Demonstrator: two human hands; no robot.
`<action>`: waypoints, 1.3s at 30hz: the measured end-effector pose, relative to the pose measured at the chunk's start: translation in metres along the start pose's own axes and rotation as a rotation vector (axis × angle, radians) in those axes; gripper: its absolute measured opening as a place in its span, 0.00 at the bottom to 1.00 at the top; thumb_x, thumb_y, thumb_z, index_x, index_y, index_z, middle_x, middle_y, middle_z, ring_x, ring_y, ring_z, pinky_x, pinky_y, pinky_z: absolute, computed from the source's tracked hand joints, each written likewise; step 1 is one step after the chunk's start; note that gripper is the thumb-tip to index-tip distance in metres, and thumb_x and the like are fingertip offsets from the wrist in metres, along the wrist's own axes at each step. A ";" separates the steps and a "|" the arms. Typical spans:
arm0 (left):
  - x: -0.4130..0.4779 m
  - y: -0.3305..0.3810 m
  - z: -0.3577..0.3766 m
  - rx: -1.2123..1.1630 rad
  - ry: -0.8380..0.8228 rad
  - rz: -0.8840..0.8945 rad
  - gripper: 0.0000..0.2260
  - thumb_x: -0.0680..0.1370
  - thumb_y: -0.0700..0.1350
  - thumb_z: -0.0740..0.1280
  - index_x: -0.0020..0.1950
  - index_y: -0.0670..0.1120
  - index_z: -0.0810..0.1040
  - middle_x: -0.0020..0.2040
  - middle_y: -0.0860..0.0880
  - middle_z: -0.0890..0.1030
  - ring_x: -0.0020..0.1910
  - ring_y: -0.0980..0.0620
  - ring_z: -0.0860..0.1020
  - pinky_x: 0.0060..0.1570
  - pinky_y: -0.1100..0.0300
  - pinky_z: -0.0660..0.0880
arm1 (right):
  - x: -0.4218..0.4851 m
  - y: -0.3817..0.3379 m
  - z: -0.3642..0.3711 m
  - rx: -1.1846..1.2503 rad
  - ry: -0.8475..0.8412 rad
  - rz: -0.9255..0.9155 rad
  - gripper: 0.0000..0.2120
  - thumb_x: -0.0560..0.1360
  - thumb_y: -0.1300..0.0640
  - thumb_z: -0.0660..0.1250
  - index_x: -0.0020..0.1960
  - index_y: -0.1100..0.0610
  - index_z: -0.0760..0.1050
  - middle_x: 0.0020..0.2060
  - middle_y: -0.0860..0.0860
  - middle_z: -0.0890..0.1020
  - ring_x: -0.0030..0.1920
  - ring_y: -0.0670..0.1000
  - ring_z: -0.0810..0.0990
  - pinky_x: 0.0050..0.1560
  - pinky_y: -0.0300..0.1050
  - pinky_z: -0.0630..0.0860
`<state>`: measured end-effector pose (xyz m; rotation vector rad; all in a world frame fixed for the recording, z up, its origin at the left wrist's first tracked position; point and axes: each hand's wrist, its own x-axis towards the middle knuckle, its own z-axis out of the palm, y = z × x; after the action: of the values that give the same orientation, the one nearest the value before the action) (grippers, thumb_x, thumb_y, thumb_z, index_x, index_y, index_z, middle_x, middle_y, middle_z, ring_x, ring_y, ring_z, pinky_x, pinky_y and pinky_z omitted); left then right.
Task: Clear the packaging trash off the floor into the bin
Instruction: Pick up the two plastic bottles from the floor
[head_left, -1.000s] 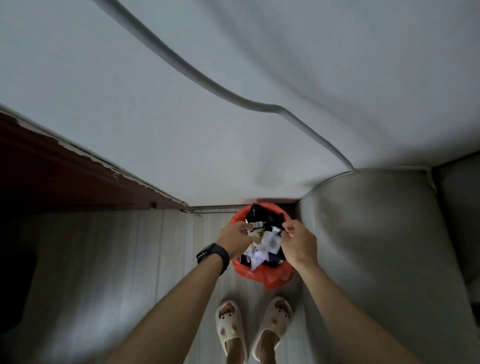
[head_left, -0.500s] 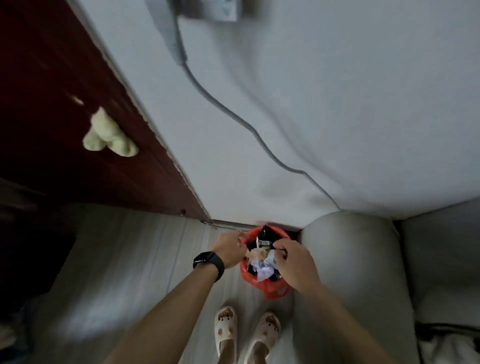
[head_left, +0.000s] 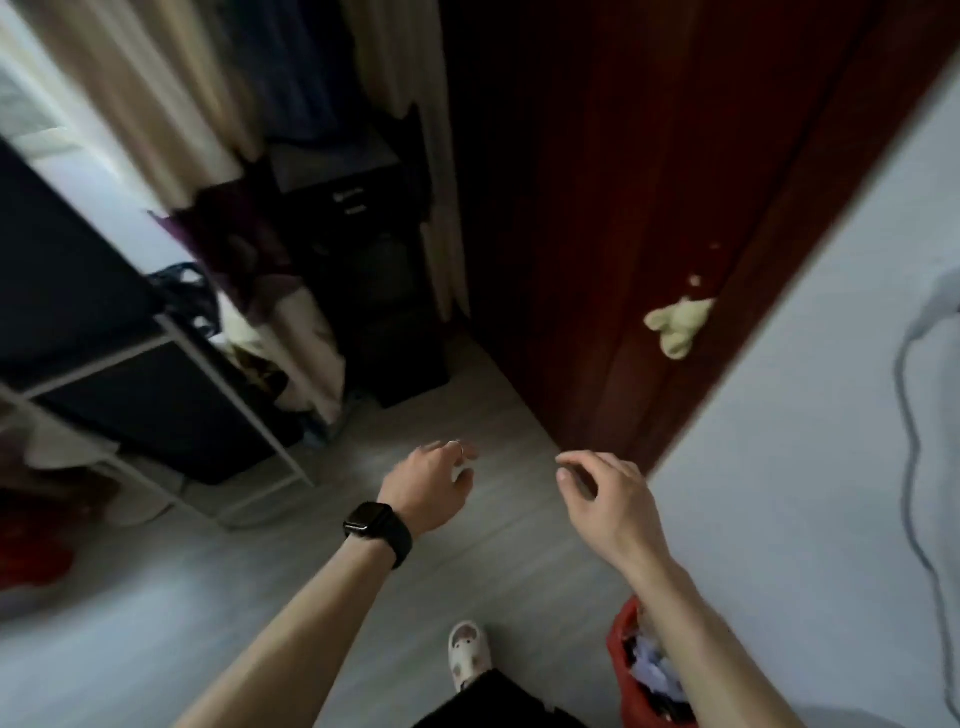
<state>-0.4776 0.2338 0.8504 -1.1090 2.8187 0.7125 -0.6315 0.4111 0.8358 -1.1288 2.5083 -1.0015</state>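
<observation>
Both hands are out front over the grey plank floor (head_left: 260, 597), neither touching the bin.

- left hand (head_left: 428, 486): back to camera, fingers loosely curled down and away, no grip visible. Pale smear at the fingertips, too blurred to identify. Ring (head_left: 454, 443) on one finger, black smartwatch (head_left: 375, 525) on the wrist.
- right hand (head_left: 610, 499): fingers spread and slack, slightly bent, thumb apart from the index finger, nothing in it.
- red bin (head_left: 621, 644): bottom right, beside the pale wall (head_left: 805, 441), partly hidden under the right forearm. The packaging trash (head_left: 652, 670) is inside it, a mix of dark and pale scraps piled up to the rim.
- No loose packaging can be made out on the visible floor, though motion blur is heavy.

Surroundings:
- white slipper (head_left: 467, 652) on one foot, just left of the bin
- dark red door (head_left: 597, 208) ahead, with a small yellowish plush (head_left: 678, 325) hanging on it
- grey cable (head_left: 914, 467) running down the wall
- white-framed rack (head_left: 249, 415) with dark bins on the left
- beige curtain (head_left: 156, 104) behind the rack
</observation>
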 end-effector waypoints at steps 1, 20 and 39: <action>-0.019 -0.021 -0.012 -0.013 0.044 -0.061 0.13 0.79 0.51 0.62 0.62 0.57 0.76 0.59 0.57 0.78 0.58 0.53 0.77 0.52 0.56 0.76 | 0.001 -0.021 0.009 -0.006 -0.047 -0.068 0.08 0.76 0.51 0.68 0.54 0.45 0.81 0.50 0.43 0.82 0.53 0.50 0.77 0.55 0.41 0.71; -0.513 -0.440 -0.113 -0.270 0.570 -1.154 0.12 0.77 0.53 0.62 0.60 0.58 0.76 0.56 0.58 0.81 0.58 0.53 0.78 0.54 0.57 0.75 | -0.196 -0.492 0.349 -0.036 -0.815 -0.984 0.12 0.76 0.44 0.66 0.59 0.43 0.78 0.52 0.42 0.81 0.55 0.46 0.77 0.59 0.42 0.73; -0.735 -0.768 -0.164 -0.484 0.633 -1.633 0.11 0.76 0.53 0.61 0.57 0.61 0.76 0.53 0.61 0.81 0.54 0.54 0.78 0.53 0.59 0.75 | -0.339 -0.820 0.682 -0.107 -1.125 -1.246 0.14 0.76 0.43 0.64 0.60 0.42 0.76 0.53 0.42 0.81 0.57 0.48 0.76 0.55 0.46 0.74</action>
<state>0.5937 0.1408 0.8267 -3.2333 0.9077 0.7759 0.3785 -0.0719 0.8432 -2.4028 0.8512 -0.1450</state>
